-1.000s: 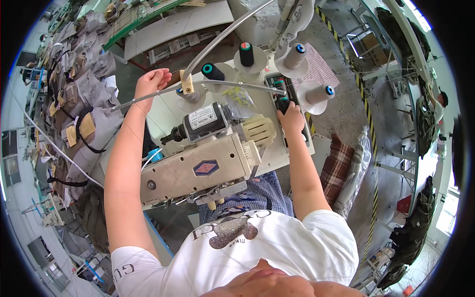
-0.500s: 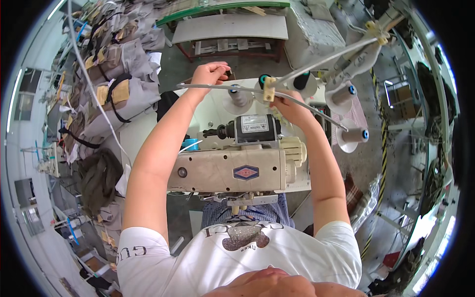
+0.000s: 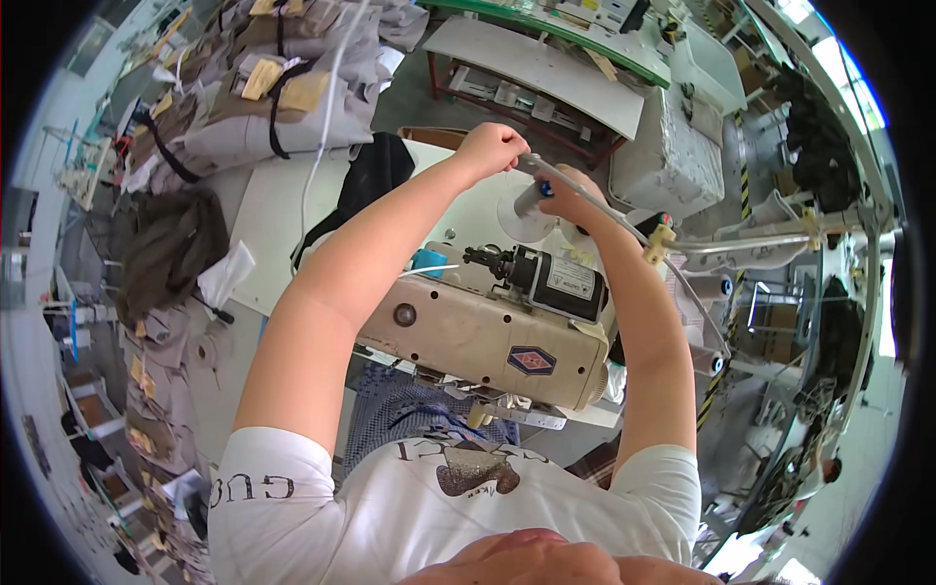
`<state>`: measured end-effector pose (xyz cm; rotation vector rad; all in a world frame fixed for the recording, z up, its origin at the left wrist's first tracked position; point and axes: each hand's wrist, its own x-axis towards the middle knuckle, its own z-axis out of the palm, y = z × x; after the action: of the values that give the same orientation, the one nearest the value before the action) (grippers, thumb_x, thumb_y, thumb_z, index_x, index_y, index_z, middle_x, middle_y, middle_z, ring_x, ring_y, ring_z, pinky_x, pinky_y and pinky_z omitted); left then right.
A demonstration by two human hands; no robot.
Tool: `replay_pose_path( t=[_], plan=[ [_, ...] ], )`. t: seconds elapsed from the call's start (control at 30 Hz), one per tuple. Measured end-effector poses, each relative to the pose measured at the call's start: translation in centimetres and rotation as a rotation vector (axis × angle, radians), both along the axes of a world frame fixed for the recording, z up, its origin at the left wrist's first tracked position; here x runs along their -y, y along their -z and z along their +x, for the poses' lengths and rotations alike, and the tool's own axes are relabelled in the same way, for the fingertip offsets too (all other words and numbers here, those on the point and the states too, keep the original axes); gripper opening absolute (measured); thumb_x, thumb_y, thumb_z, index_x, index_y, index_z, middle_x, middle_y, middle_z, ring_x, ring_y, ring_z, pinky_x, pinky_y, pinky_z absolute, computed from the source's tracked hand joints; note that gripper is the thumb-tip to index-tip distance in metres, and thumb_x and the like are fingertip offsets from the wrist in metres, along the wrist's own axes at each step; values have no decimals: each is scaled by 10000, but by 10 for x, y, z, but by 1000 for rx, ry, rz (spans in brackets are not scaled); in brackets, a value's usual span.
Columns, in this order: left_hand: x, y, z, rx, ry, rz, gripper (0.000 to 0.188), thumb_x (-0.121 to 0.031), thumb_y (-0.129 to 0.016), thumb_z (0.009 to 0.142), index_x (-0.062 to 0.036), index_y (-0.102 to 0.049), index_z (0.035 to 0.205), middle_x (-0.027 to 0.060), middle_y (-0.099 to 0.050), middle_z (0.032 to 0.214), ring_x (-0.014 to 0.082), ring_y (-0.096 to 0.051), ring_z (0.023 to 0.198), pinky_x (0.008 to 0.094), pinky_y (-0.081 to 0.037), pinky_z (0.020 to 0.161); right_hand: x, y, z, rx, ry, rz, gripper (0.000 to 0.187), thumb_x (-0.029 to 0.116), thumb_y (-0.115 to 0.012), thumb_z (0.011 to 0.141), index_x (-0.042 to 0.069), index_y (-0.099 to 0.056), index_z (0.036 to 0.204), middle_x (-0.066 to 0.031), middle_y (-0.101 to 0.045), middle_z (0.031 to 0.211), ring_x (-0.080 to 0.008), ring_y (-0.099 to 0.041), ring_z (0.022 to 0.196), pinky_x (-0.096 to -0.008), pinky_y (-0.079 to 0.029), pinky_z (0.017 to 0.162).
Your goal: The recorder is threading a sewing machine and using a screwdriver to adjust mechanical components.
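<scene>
Both our hands work above the far edge of the sewing machine [image 3: 487, 336]. Our left hand [image 3: 490, 148] is curled shut in a grip on the near end of a thin metal rod [image 3: 624, 214], which slants away to the right toward a small cream-coloured fitting [image 3: 659, 239]. Our right hand [image 3: 572, 198] sits just beside the left one, its fingers wrapped around a white thread cone [image 3: 524, 210] with a blue-tipped core; whether the grip presses firmly or only rests on the cone we cannot tell. The cone stands behind the machine, near its black motor [image 3: 554, 279].

Below the hands, the beige machine body lies across the white surface [image 3: 268, 224], with a diamond-shaped badge on its near face. A black cloth [image 3: 366, 175] is draped on the surface just left of our left forearm. Further left and beyond, bundles of grey fabric [image 3: 234, 117] tied with dark straps are stacked. More thread cones [image 3: 712, 288] stand at the right, beside a striped floor marking.
</scene>
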<state>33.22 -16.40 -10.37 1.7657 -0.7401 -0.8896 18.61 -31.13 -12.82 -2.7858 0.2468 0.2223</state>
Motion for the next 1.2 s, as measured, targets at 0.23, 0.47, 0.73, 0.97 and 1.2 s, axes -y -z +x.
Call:
replay_pose_path(
  t=[0.23,0.47,0.73,0.97,1.2],
  plan=[
    [-7,12,6,34,33,-40,180,-170,-592,832,-37,-701,883,48,-677,766,107,-622,666,266,-497,640,15,-46,-19,361,89,379,378,105,-685,711,60,-629,1082,-43,-593,888,-147,-543,773,-257,-459,712],
    [-6,2,-1,130,128,-10,182,-191,-625,808,-67,-716,905,64,-698,828,148,-647,742,296,-506,703,14,-51,-13,370,482,581,273,220,-697,801,-11,-651,940,12,-594,768,-55,-508,682,-203,-422,613],
    [-13,-8,-3,295,133,8,187,-221,-643,792,-93,-726,900,86,-703,867,197,-659,780,316,-506,729,10,-55,-14,310,610,609,248,215,-675,838,-7,-649,946,6,-605,766,-51,-504,628,-207,-390,524],
    [-12,-1,7,229,15,2,217,-274,-632,814,-91,-727,883,90,-700,839,191,-656,767,316,-500,705,0,-68,-29,380,355,1022,361,54,-680,792,45,-587,1140,22,-613,906,-46,-506,644,-196,-384,519],
    [-17,-10,7,100,12,45,242,-258,-600,896,-70,-712,999,51,-693,902,123,-609,818,268,-472,742,-4,-66,-29,490,185,1075,505,-46,-682,748,66,-548,1222,42,-605,919,-2,-438,616,-157,-313,482]
  ],
)
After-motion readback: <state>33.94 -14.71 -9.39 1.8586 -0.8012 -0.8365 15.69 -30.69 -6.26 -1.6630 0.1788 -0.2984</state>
